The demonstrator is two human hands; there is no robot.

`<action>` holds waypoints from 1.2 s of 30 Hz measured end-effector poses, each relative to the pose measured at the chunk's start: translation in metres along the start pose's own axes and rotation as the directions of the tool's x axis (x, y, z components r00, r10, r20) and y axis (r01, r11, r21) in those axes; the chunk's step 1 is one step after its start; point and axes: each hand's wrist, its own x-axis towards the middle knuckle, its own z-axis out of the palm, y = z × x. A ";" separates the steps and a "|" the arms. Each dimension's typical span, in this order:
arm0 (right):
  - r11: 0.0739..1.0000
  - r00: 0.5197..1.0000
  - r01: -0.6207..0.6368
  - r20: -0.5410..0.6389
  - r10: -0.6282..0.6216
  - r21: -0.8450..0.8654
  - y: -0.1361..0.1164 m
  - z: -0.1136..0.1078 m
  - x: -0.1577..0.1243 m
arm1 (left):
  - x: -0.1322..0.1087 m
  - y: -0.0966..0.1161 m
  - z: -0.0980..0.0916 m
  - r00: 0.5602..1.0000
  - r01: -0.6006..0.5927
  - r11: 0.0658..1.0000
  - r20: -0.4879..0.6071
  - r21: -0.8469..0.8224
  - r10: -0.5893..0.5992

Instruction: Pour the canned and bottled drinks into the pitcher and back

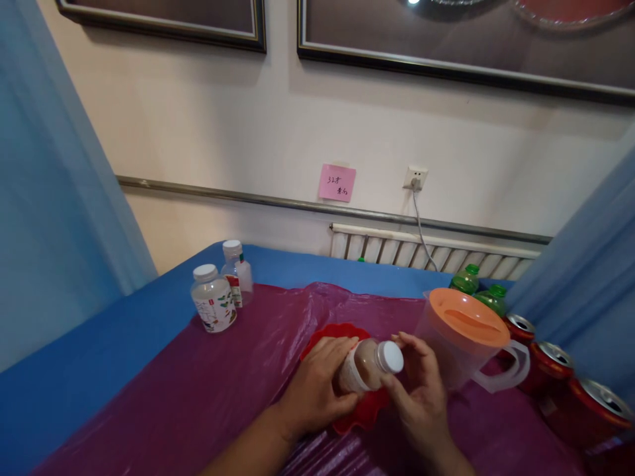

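Observation:
My left hand (320, 383) is wrapped round the body of a clear plastic bottle (368, 363) with a white cap (391, 357) and a pale label. The bottle is tilted, its capped end toward the right, over a red scallop-edged dish (362, 416). My right hand (419, 390) is beside the cap with thumb and fingers apart. Its thumb tip is close to the bottle's shoulder; whether it touches cannot be made out. The hands and bottle hide much of the dish.
Left on the table stand a white-capped jar (214, 301) and a clear bottle (238, 274). To the right are a pitcher with an orange lid (467, 320), green bottles (491, 299) and red cans (553, 370). Purple plastic sheeting (198, 396) covers the blue table cover (54, 363).

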 end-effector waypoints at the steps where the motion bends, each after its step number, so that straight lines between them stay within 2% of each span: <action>1: 0.999 1.000 0.000 0.012 0.000 0.041 -0.001 0.000 0.000 | 0.000 0.000 0.000 1.000 0.000 1.000 -0.002 0.000 0.000; 4: 0.986 0.997 -0.049 0.075 0.037 0.157 -0.007 0.001 -0.002 | 0.000 -0.001 0.001 1.000 -0.005 1.000 -0.012 -0.002 0.005; 6: 0.983 0.992 -0.102 0.092 0.089 0.151 -0.009 0.002 -0.004 | 0.000 -0.002 0.001 1.000 -0.009 1.000 -0.016 -0.003 0.009; 10: 0.985 0.989 -0.149 0.011 0.149 0.086 -0.001 0.002 -0.008 | 0.000 -0.001 0.000 1.000 -0.008 1.000 -0.012 -0.006 0.008; 12: 0.986 0.990 -0.139 -0.011 0.140 0.093 0.001 0.003 -0.007 | 0.000 0.000 -0.001 1.000 -0.006 1.000 -0.005 -0.009 0.006; 17: 0.985 0.993 -0.110 0.056 0.103 0.135 -0.005 0.007 -0.008 | 0.001 0.003 -0.003 1.000 -0.002 1.000 -0.015 -0.006 0.002; 23: 0.995 0.993 -0.069 -0.088 0.075 0.066 -0.001 0.014 -0.005 | 0.003 0.002 -0.004 1.000 -0.029 0.999 0.006 0.035 0.029; 28: 0.999 0.992 -0.046 -0.119 0.048 0.019 -0.006 0.018 0.006 | 0.006 -0.007 -0.004 0.996 -0.088 0.992 -0.022 0.092 0.091; 31: 0.999 0.998 -0.014 -0.053 0.017 0.051 -0.011 0.021 0.009 | 0.010 -0.014 -0.004 0.989 -0.120 0.983 -0.072 0.139 0.131; 36: 0.999 0.986 -0.033 0.163 0.026 0.037 -0.020 0.029 0.009 | 0.013 -0.023 -0.005 0.957 -0.193 0.965 -0.182 0.179 0.225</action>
